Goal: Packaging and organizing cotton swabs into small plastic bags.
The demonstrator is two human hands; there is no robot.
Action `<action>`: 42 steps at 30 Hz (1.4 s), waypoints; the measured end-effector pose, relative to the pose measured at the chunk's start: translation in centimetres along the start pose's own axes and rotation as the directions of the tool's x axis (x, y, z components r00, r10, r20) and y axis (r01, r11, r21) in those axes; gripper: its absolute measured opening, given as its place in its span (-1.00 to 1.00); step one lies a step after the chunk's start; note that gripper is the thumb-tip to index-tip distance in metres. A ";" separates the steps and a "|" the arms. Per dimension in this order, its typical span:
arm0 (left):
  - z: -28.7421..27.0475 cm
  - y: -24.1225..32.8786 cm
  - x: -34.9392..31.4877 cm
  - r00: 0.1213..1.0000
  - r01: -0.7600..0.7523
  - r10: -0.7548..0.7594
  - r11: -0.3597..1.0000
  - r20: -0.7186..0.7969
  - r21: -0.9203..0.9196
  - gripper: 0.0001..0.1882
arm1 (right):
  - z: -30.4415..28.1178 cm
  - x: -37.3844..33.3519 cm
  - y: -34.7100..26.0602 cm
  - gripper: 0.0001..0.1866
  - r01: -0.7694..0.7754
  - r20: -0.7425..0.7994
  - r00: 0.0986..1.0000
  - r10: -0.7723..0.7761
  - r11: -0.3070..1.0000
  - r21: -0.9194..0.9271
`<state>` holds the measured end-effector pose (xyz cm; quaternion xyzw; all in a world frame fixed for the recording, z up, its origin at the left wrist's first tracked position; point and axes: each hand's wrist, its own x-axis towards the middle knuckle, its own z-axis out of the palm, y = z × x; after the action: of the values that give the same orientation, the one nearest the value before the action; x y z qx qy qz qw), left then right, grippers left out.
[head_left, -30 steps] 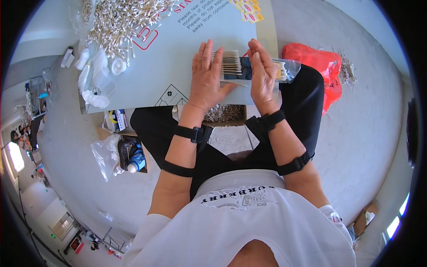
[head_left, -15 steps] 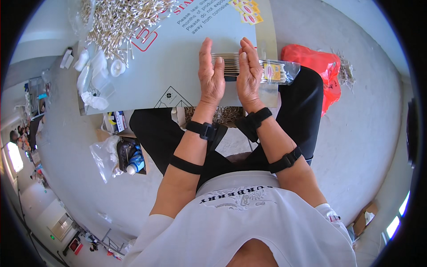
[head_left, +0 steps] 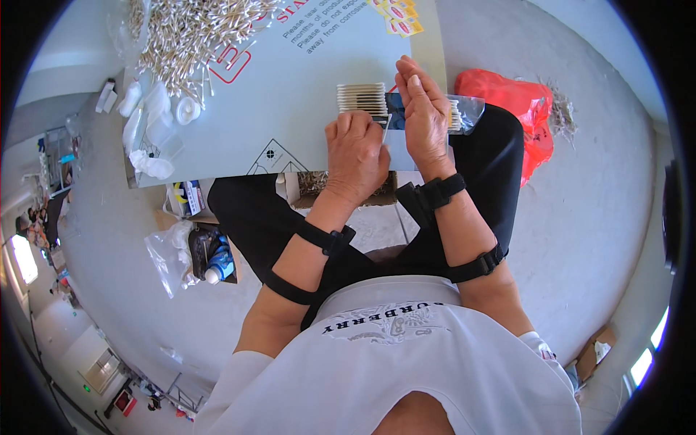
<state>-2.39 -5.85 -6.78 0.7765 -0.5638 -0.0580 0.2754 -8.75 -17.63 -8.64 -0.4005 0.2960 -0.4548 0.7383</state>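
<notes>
My left hand (head_left: 357,148) is closed at the near side of a row of cotton swabs (head_left: 361,98), its fingers curled down. A thin white cotton swab (head_left: 386,127) stands at its fingertips, seemingly pinched there. On edge beside a dark strip (head_left: 395,109), my right hand (head_left: 428,119) has its fingers stretched out and holds nothing. The swabs lie side by side between the hands, partly over the dark strip. A clear bag (head_left: 471,112) with swabs inside sticks out past my right hand, which hides part of it.
A big heap of loose cotton swabs (head_left: 185,43) covers the board's (head_left: 290,109) far left, with white plastic pieces (head_left: 156,119) nearer. Yellow labels (head_left: 401,18) lie at the far right. A red plastic bag (head_left: 507,101) rests beyond my right knee; an open box (head_left: 232,264) stands lower left.
My hands have parted from the swab row's two ends. The left has come nearer me and curled its fingers; the right has shifted slightly right, over the bag.
</notes>
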 end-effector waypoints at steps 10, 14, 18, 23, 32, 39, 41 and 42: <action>-1.6 -3.6 1.5 0.997 -0.020 0.028 0.994 -0.072 0.110 -0.76 | -0.3 -0.9 1.8 -0.66 0.207 0.120 0.978 -0.172 0.890 -0.406; 0.1 -4.5 2.7 0.947 0.039 -0.116 0.967 -0.300 -0.250 -0.65 | 0.5 -0.8 2.4 -0.71 0.199 0.061 0.980 -0.190 0.915 -0.351; 2.5 -4.1 3.7 0.874 0.037 -0.299 0.827 -0.383 -0.561 -0.50 | 1.6 -1.0 2.7 -0.70 0.233 0.045 0.971 -0.233 0.893 -0.385; 2.9 -2.9 3.8 0.918 0.083 -0.286 0.817 -0.275 -0.571 -0.52 | 1.2 -0.8 3.4 -0.70 0.204 0.043 0.979 -0.202 0.916 -0.345; 0.0 -4.5 1.6 0.996 0.003 -0.015 0.991 0.089 0.135 -0.32 | -1.1 -1.0 -1.3 -0.49 0.647 0.644 0.762 -0.060 0.084 -0.758; 0.3 -4.1 1.1 0.983 -0.019 -0.029 0.967 0.183 0.253 -0.22 | -2.6 -1.7 0.5 -0.43 0.708 0.710 0.704 0.005 -0.081 -0.702; 0.3 -4.1 1.2 0.980 -0.018 -0.031 0.970 0.197 0.244 -0.22 | -2.8 -1.6 0.3 -0.44 0.712 0.714 0.700 0.033 -0.120 -0.692; 0.3 -4.3 1.1 0.980 -0.015 -0.037 0.967 0.197 0.254 -0.22 | -2.8 -1.5 0.2 -0.44 0.720 0.721 0.691 0.060 -0.149 -0.678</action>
<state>1.46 -6.02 -8.88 0.7986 -0.5872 -0.0646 0.1149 -11.48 -17.14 -10.09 -0.9654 0.1790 -0.1556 0.1088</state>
